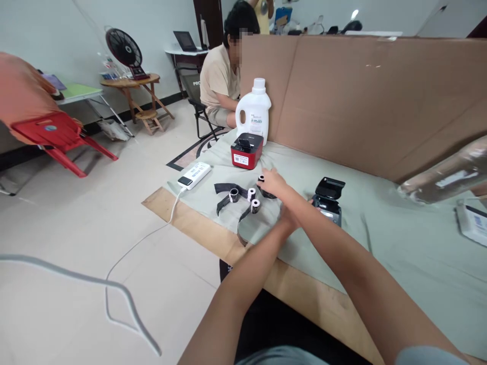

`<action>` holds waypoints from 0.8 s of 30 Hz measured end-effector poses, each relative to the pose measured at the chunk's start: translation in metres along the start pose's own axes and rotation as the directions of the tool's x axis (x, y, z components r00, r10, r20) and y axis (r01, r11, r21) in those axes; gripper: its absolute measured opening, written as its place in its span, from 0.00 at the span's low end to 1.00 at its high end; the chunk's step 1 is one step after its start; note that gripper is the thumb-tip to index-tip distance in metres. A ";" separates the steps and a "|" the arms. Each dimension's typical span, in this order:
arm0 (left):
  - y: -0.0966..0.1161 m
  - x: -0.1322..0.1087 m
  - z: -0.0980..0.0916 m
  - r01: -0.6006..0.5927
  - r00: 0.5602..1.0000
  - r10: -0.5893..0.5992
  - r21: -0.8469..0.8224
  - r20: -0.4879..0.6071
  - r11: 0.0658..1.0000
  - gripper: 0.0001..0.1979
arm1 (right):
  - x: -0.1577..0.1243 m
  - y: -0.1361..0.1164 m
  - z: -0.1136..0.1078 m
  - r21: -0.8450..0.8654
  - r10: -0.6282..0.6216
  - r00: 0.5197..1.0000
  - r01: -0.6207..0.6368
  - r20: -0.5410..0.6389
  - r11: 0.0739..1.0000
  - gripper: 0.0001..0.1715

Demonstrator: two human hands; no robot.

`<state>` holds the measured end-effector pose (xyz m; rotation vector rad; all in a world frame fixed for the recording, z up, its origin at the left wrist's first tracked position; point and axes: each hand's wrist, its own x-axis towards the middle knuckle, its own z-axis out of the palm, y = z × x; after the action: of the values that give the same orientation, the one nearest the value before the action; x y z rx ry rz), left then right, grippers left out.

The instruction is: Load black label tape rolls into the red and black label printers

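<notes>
My forearms cross over the table. My right hand [274, 182] is at the left, its fingers closed about a black roll [261, 179] with a dark strip under the hand. My left hand [291, 217] lies mostly behind my right forearm. Some of its fingertips show at the near left edge of a small dark device [329, 203] with its lid raised; the rest of its grip is hidden. Left of my right hand are several rolls of black strip, among them one with a dark hollow centre [234, 195] and two with white cores, one [255, 206] nearest me.
A red and black box-shaped device [246, 151] stands before a white jug [254, 109]. A white power strip [195, 175] with a cable lies at the left edge. A cardboard wall [361, 101] borders the table; a plastic-wrapped roll [449, 172] lies right. Another person [220, 76] sits behind it.
</notes>
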<state>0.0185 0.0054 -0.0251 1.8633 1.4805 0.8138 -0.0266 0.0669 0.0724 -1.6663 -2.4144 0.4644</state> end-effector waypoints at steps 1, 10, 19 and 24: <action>0.000 -0.001 0.000 -0.003 1.000 0.003 -0.001 -0.009 1.000 0.28 | -0.006 0.001 -0.007 -0.018 -0.016 0.999 0.016 -0.045 1.000 0.25; 0.015 0.006 -0.014 0.034 0.986 -0.046 0.075 0.159 0.997 0.30 | -0.079 0.002 0.008 0.116 -0.254 0.959 0.239 0.130 0.964 0.25; 0.022 0.002 -0.019 0.074 0.989 -0.093 0.151 0.117 0.986 0.30 | -0.097 0.002 0.024 0.160 -0.140 0.988 0.148 -0.059 0.976 0.13; 0.025 -0.004 -0.022 0.066 0.993 -0.079 0.148 0.083 0.987 0.28 | -0.097 -0.003 0.025 0.142 -0.194 0.979 0.202 -0.067 0.969 0.11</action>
<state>0.0153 -0.0006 0.0076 1.9122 1.5780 0.5950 -0.0019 -0.0288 0.0530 -1.3436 -2.4107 0.5464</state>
